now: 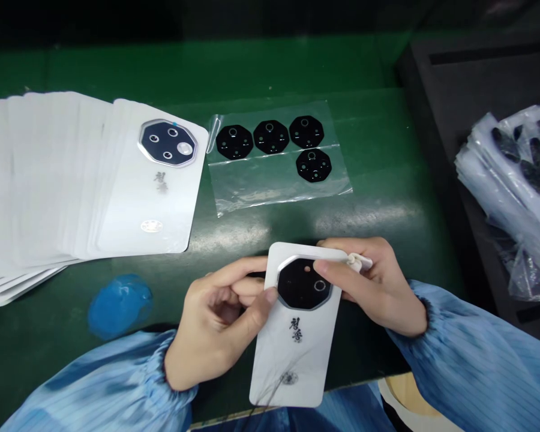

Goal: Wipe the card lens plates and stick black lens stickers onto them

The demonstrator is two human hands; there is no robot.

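Observation:
A white phone back cover (292,360) with an octagonal black camera lens plate (299,291) near its top is held between both hands, close to the table's front edge. My left hand (227,324) grips the cover's left side, its thumb tip beside the plate. On the right, my right hand (369,282) pinches the upper corner, the thumb pressing on the plate's upper right edge. A small white piece, perhaps cloth (359,262), sticks out from the right fingers. Further up, a clear plastic sheet (261,183) bears several black octagonal lens plates (270,137).
A fanned stack of white back covers (49,180) lies at left, the top one with a camera opening (168,143). Below it is a blue lump of putty-like material (119,306). At right, a black tray (436,120) holds plastic sheets with black plates (513,180).

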